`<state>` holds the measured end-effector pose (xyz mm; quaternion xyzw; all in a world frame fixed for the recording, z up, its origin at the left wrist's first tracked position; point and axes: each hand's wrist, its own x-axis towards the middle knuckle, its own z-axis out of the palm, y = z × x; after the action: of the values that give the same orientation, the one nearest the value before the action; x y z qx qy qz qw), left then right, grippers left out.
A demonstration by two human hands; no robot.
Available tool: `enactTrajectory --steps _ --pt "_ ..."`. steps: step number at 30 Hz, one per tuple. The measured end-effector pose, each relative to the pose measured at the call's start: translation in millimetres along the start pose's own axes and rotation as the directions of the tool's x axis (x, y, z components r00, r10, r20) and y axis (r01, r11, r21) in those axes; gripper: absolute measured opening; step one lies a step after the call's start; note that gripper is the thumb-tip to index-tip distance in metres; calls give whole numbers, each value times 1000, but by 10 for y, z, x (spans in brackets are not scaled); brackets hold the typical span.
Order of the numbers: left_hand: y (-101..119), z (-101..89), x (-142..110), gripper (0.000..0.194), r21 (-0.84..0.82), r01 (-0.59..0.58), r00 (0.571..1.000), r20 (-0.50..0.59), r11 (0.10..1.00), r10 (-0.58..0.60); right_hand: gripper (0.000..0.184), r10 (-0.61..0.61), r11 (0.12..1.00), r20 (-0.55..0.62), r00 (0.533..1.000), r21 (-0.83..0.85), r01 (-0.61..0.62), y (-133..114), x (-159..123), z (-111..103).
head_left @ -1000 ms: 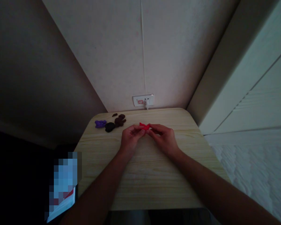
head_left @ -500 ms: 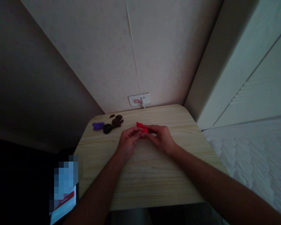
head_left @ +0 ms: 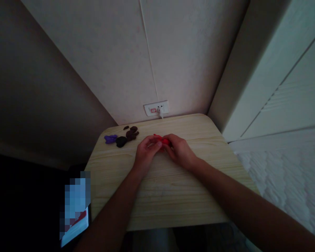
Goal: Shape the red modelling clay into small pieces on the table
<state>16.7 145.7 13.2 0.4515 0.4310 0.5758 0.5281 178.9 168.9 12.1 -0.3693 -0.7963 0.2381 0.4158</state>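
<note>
A bright red lump of modelling clay (head_left: 165, 141) is pinched between my two hands over the middle of the wooden table (head_left: 157, 196). My left hand (head_left: 146, 150) grips its left side, with the thumb pressed on the near face. On the right side my right hand (head_left: 179, 149) closes its thumb and fingers on the same lump. Fingers cover much of the clay, so its full shape is hidden. Left of my hands lie a purple clay piece (head_left: 110, 139), a black clay piece (head_left: 121, 141) and several dark brown clay pieces (head_left: 131, 135).
Behind the table stands a wall with a socket (head_left: 156, 109) and a white plug in it. A lit screen (head_left: 77, 224), partly pixelated, is beside the table at lower left. A pale quilted surface (head_left: 286, 175) and a white panel (head_left: 294, 94) are on the right.
My fingers have shifted on the red clay; its upper left end, which stuck out before, is now more covered. The left thumb lies further over it. The view has moved slightly.
</note>
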Motion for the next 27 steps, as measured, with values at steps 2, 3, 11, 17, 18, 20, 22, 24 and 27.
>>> enactTrajectory --steps 2,3,11,17,18,20,22,24,27 --pt "14 -4 0 35 51 -21 1000 6 998 20 33 27 999 42 999 23 -28 -1 -10 3" --pt "21 -4 -1 34 83 -28 1000 13 996 27 40 41 998 57 997 34 -43 -2 -13 1" --pt "-16 -35 2 23 -49 -11 1000 4 999 11 17 -23 993 33 999 120 19 -20 -17 -102" --pt "32 -35 -17 26 -36 -27 998 50 999 29 26 3 996 -14 1000 89 -1 -38 -31 -125" --pt "35 -39 -18 28 -19 -26 998 62 999 27 27 8 996 -20 1000 88 -6 -46 -36 -128" --pt "35 -51 -17 33 11 -20 997 72 1000 19 27 24 994 -28 999 106 -21 -59 -48 -133" --pt "32 -63 -12 33 33 -14 997 71 999 12 26 52 985 -18 998 165 -48 -66 -59 -133" --pt "35 -67 -7 31 37 -12 998 65 999 9 27 93 963 13 996 254 -93 -63 -67 -126" --pt "46 -63 -2 26 27 -29 998 50 999 28 29 163 893 70 984 414 -178 -46 -65 -106"
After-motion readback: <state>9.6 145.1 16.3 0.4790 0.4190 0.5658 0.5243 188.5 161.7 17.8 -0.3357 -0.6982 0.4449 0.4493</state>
